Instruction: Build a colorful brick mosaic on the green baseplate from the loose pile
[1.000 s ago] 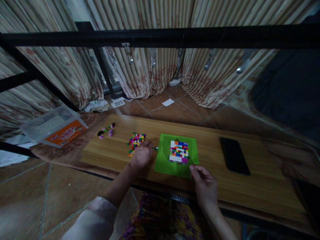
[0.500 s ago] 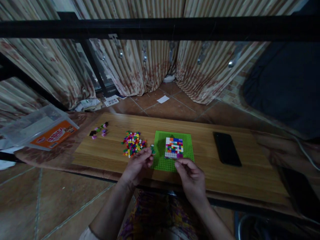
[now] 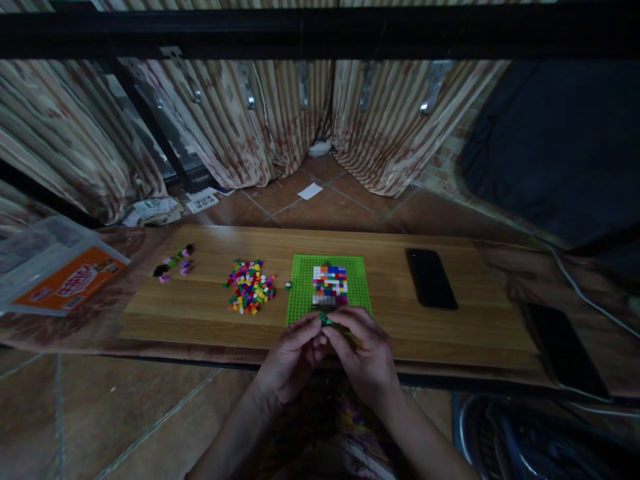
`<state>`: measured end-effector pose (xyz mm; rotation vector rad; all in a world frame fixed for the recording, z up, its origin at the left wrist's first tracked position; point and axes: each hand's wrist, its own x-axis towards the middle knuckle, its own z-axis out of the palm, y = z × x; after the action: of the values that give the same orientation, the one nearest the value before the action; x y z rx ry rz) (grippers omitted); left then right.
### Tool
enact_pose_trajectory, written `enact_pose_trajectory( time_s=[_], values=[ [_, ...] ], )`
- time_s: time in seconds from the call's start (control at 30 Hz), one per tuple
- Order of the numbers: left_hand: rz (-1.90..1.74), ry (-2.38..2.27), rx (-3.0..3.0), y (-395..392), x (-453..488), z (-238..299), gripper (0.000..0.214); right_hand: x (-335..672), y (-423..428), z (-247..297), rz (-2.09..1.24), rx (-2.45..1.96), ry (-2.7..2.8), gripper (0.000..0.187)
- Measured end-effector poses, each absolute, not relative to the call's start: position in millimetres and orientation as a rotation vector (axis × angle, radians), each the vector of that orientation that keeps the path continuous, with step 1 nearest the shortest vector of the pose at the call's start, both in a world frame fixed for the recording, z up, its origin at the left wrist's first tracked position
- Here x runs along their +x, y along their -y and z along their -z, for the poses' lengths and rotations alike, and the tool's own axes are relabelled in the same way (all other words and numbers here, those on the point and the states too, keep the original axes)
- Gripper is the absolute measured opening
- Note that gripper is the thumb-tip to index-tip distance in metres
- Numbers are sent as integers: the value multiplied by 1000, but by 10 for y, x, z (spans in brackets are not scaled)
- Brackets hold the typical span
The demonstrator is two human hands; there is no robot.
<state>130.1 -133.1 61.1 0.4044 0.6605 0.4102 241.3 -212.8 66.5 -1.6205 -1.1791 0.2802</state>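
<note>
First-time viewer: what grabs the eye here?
Probably the bright green, flat, studded baseplate on the wooden board, bearing a multicoloured block of plastic bricks. A heap of tiny multicoloured bricks lies left of it. By the baseplate's near edge, the left hand and right hand pinch a small dark green piece.

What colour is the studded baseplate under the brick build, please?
The studded baseplate is green, showing best in the head view.
</note>
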Motion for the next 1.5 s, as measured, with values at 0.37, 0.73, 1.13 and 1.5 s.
enact_pose_trajectory(
  time_s=[0.37, 0.73, 1.13, 1.5],
  values=[
    [-442, -866, 570, 1405, 1411, -529, 27, 2551, 2206, -403, -500, -1580, 834, 8],
    [-463, -956, 606, 1330, 1321, -464, 27, 2954, 1873, -227, -333, -1597, 868, 8],
    [-427, -965, 613, 1288, 1279, -387, 27, 2953, 1803, -103, -457, -1489, 777, 11],
    [-411, -947, 655, 1275, 1260, -362, 26, 2896, 1822, -81, -597, -1381, 456, 23]
  ],
)
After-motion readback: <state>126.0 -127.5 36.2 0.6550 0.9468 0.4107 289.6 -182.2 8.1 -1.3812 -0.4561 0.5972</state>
